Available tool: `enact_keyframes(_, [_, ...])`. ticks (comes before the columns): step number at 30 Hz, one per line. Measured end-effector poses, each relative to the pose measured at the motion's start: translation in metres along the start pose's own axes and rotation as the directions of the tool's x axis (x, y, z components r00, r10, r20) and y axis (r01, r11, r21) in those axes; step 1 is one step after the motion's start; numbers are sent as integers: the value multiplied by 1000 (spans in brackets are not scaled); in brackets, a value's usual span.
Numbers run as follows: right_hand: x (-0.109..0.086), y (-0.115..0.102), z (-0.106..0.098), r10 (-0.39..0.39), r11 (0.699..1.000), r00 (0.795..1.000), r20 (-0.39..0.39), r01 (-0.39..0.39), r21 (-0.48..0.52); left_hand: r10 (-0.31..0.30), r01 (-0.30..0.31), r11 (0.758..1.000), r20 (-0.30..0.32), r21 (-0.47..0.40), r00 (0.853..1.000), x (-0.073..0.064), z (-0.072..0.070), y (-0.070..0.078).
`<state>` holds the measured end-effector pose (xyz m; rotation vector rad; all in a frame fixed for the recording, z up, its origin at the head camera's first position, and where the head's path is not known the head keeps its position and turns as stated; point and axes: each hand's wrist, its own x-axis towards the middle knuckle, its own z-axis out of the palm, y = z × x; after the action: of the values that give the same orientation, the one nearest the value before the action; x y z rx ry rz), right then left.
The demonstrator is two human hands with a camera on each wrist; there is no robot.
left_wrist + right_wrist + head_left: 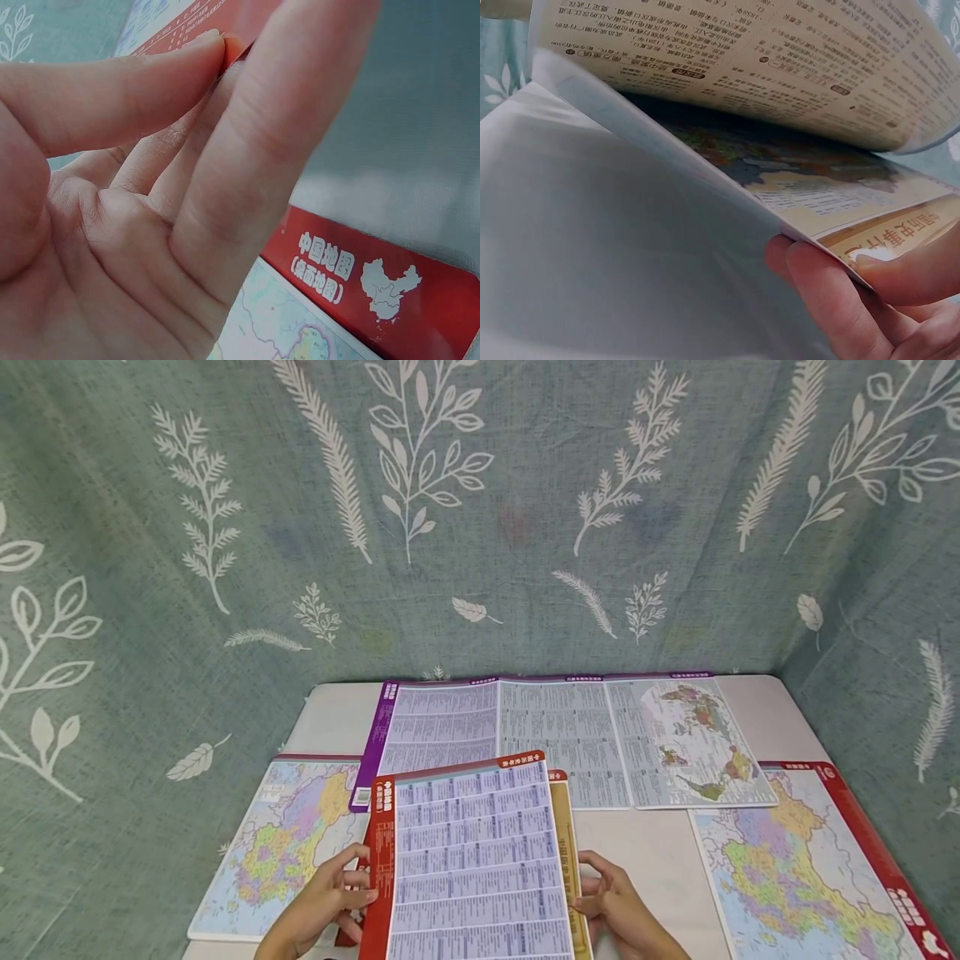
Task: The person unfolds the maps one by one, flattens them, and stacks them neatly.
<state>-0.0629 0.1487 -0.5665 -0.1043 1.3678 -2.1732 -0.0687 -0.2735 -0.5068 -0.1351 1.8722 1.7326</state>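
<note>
A folding laminated map (480, 860) is held up at the front centre; its facing panel bears a table of small print and a red left border. My left hand (318, 902) pinches that red border between thumb and fingers. On the other side, my right hand (618, 906) pinches the edge of a gold-bordered panel (576, 877) behind the facing one. In the right wrist view, thumb and fingers grip this lower panel's edge, while a printed panel (742, 67) curves apart above it. The left wrist view shows the left thumb against the red border.
Behind lies an unfolded purple-edged world map (555, 735) on a white table (652, 852). A red-edged China map (795, 868) lies to the right, and another colourful map (285, 843) to the left. A leaf-patterned curtain (510, 527) surrounds the table.
</note>
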Motion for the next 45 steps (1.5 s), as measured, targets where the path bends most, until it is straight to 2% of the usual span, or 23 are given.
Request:
enact_keyframes(15, [-4, -5, -5, -1, 1000, 1000, -26, 1, -29, 13, -13, 1000, -1, -6, 1000, 0, -3, -1])
enact_keyframes(23, [-5, -7, -9, 14, 999, 997, -81, -17, -42, 15, -15, 1000, -2, -24, 1000, 1, -4, -4])
enact_keyframes(32, [-5, -9, -12, 11, 1000, 998, -58, -12, -21, 16, -16, 999, 2, -29, 1000, 1, -5, -4])
enact_keyframes(45, [-5, -11, -17, 24, 999, 994, -103, -28, -37, 16, -16, 999, 0, -36, 1000, 2, -7, -5])
